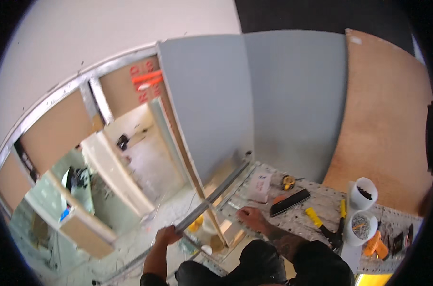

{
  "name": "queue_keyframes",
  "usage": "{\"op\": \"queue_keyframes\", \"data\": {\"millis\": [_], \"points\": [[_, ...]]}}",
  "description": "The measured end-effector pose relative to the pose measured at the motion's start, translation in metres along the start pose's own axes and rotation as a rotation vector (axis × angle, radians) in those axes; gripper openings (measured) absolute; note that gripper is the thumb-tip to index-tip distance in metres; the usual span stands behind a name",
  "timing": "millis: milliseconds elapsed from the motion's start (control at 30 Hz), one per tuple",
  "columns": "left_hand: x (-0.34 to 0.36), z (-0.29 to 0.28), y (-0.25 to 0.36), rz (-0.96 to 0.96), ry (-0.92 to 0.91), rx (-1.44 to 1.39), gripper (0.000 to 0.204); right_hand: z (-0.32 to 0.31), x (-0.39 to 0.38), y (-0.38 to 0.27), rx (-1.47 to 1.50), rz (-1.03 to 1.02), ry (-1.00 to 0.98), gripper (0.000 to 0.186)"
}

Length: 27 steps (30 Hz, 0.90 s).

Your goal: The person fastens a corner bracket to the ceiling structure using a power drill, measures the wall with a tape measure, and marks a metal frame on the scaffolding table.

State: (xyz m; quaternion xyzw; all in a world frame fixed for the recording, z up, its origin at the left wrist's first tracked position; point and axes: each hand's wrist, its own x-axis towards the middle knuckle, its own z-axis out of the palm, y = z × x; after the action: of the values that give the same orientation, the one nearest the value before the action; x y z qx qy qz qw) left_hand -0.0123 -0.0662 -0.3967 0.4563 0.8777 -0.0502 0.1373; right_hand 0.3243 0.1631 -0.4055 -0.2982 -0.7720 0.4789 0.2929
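Observation:
My left hand (pixel 168 235) is wrapped round a long grey metal bar (pixel 227 184), which runs diagonally from the lower left up towards the grey panel. Over the near left part of the perforated metal platform (pixel 298 225), my right hand (pixel 252 219) has its fingers curled together; anything between them is too small to make out. Close to that hand lie a dark oblong tool (pixel 290 202) and a whitish plastic packet (pixel 260 186). A yellow and black tape measure (pixel 288 182) sits farther back.
Yellow-handled cutters (pixel 323 226) lie on the platform's right side. Two white tubs, one of screws (pixel 361 226) and one of dark pieces (pixel 364 191), stand beside an orange tool (pixel 376 246). Grey panels (pixel 207 105) rise behind; a room with cut boards lies below left.

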Motion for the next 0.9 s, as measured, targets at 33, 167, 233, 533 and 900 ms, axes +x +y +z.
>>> {"op": "queue_keyframes", "data": {"millis": [33,167,233,533,900], "points": [[-0.010,-0.006,0.002,-0.007,0.033,-0.001,0.059,0.000,-0.001,-0.004,-0.040,-0.009,0.018,0.034],[-0.006,-0.003,-0.007,-0.013,0.076,-0.009,0.065,0.007,-0.006,-0.011,0.036,0.028,0.092,0.034],[-0.005,-0.008,-0.002,-0.056,0.063,-0.026,0.065,0.007,-0.002,-0.011,0.012,-0.006,0.116,0.033],[-0.001,-0.004,0.001,-0.065,0.087,-0.053,0.063,0.005,0.008,0.007,-0.101,-0.088,0.110,0.036],[-0.004,0.001,-0.003,-0.113,0.081,-0.064,0.066,0.008,0.002,-0.005,-0.144,-0.071,0.137,0.038]]}}
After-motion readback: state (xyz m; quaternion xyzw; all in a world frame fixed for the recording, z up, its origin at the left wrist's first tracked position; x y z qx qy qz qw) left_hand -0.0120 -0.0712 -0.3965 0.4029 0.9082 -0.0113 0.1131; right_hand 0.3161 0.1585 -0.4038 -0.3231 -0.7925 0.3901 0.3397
